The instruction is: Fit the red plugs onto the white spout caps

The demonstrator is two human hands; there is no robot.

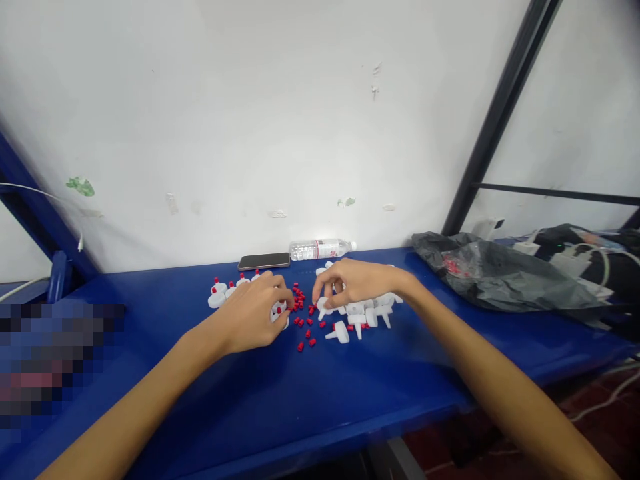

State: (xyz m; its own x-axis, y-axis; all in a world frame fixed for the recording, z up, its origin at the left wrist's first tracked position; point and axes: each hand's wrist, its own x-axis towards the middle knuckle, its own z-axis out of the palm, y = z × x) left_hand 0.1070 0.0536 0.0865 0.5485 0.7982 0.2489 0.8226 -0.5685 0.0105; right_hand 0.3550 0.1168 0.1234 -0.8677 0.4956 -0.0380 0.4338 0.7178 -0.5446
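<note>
My left hand [255,312] is curled, thumb and fingers closed around a white nozzle cap with a red tip [279,312]. Behind and left of it stand several white nozzle caps [217,300] with small red tips on top. On the right, my right hand [353,280] reaches down with thumb and fingers pinched on a plain white nozzle cap [323,308]. Below that hand lies a pile of white nozzle caps [357,321] without tips, partly hidden by it. Between my hands, small red tips [308,333] lie scattered on the table.
A dark phone [264,261] and a clear plastic bottle [320,249] lie along the wall at the back of the blue table [260,413]. At the right is a dark plastic bag [480,280] with red pieces [456,265] in it. A black post [500,113] rises there.
</note>
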